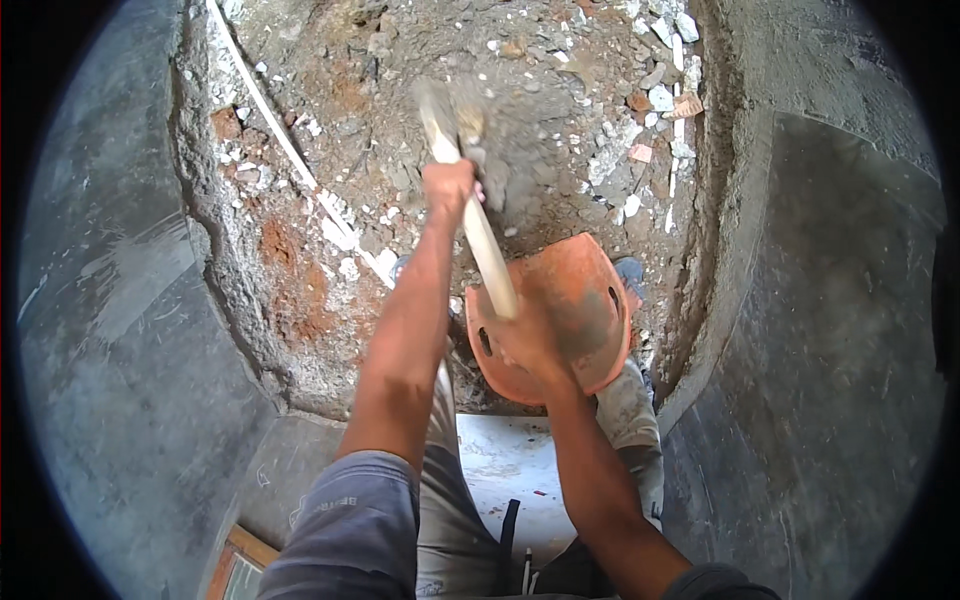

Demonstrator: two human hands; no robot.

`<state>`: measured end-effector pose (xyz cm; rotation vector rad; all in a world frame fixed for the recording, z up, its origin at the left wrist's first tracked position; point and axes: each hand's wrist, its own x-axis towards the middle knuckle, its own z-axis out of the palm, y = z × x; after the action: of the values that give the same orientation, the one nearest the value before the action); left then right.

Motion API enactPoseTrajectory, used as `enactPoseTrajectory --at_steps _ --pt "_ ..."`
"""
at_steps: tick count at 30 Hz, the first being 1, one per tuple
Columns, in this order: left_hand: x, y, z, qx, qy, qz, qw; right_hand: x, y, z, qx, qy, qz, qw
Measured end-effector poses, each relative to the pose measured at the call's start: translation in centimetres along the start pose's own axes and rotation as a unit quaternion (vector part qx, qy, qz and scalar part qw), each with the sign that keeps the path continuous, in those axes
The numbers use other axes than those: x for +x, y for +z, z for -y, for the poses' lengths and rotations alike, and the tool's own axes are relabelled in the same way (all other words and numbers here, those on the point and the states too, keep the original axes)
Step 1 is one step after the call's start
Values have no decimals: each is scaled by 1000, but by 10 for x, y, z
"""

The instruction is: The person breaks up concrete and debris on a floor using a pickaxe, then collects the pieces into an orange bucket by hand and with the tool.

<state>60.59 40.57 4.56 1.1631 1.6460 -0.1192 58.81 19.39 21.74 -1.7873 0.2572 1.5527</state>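
My left hand (pixel 450 187) is closed round the upper part of a pale wooden handle. My right hand (pixel 532 340) grips the same handle at its lower end and is slightly blurred. The handle belongs to what looks like a hoe (pixel 485 248), slanting up and to the left; its head is smeared by motion over the rubble (pixel 520 165). Beneath my right hand sits an orange scoop-shaped pan (pixel 575 275) with slots in its sides. Its open edge faces the rubble, and dusty dirt coats its inside.
A shallow dug pit of broken soil is bordered by a rough cut edge (pixel 725 200). A thin white pipe or strip (pixel 265 100) lies along its left. White and reddish chunks (pixel 660 97) lie at the right. Smooth grey floor (pixel 850 300) surrounds it; my shoes stand beside the pan.
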Motion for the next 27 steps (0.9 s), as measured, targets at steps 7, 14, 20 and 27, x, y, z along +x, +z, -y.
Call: enactPoseTrajectory --at_steps 7,14,20,27 --pt "-189 2 106 -4 28 29 999 -110 -27 -191 -203 -10 -59 977" --pt "-247 -34 160 -152 -10 72 986 -179 14 -262 -215 102 -107 965" --pt "-58 -97 -53 -46 319 -79 943 80 76 -42 -107 -277 37 954" --pt "131 -107 -218 228 294 -120 920 231 142 174 253 -152 308 905"
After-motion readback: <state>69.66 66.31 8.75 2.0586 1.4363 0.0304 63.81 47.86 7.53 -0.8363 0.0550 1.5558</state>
